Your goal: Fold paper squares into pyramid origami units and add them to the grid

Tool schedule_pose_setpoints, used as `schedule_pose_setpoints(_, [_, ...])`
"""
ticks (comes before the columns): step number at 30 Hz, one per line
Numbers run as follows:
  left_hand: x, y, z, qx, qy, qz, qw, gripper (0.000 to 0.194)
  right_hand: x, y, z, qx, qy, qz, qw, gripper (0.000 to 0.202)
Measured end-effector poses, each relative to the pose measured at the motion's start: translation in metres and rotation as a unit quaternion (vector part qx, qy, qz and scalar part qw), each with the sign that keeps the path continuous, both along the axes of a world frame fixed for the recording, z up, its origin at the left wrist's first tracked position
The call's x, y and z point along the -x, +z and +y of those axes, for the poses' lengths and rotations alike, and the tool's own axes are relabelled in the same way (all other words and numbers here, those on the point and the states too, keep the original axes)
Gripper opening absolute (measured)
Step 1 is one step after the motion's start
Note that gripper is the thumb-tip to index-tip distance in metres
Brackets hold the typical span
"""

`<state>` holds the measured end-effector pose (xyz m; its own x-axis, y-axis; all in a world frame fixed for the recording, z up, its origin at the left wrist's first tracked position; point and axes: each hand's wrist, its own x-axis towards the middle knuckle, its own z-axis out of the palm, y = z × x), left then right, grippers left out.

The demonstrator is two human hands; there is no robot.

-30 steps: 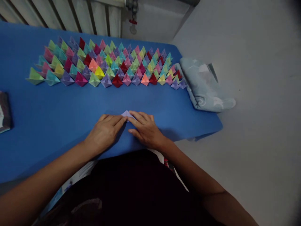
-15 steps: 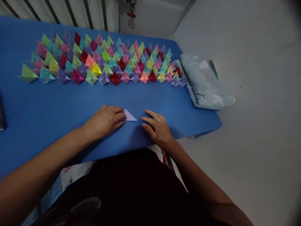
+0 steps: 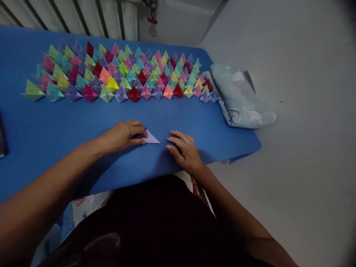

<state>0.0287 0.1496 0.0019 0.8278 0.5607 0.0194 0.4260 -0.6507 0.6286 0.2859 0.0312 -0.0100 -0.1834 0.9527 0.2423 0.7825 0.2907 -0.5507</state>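
Note:
A small lilac piece of folded paper (image 3: 151,138) lies on the blue table near its front edge, its sharp corner pointing right. My left hand (image 3: 128,132) has its thumb and fingers on the left part of this paper and hides that end. Just right of the paper's tip, my right hand (image 3: 185,151) rests near the table with its fingers spread and nothing in them. Beyond both hands stand several rows of colourful folded paper boats (image 3: 121,93).
The blue tabletop (image 3: 91,118) reaches back to a white radiator (image 3: 108,16). A folded grey-blue cloth (image 3: 241,96) sits at the table's right end beside a pale wall (image 3: 306,111). A dark object (image 3: 2,137) shows at the left edge.
My left hand has shifted its grip on the lilac paper, the thumb now lower and apart from the fingers. My right hand has hardly moved. The view has tilted slightly.

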Motion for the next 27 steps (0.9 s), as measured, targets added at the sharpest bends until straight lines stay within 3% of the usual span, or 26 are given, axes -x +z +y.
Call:
schedule_pose_setpoints(10, [0.004,-0.005,0.004,0.045,0.014,-0.028,0.999,0.03,0.003,0.002,0.0,0.007,-0.007,-0.001,1.0,0.031])
schedule_pose_setpoints(23, [0.006,-0.005,0.001,0.081,0.038,-0.05,0.995,0.029,0.048,0.009,0.024,0.054,-0.058,0.012,0.997,0.026])
schedule_pose_setpoints(27, [0.001,-0.003,-0.004,0.069,0.07,-0.045,0.994,0.04,0.051,0.008,0.025,0.053,-0.071,0.039,0.995,0.02])
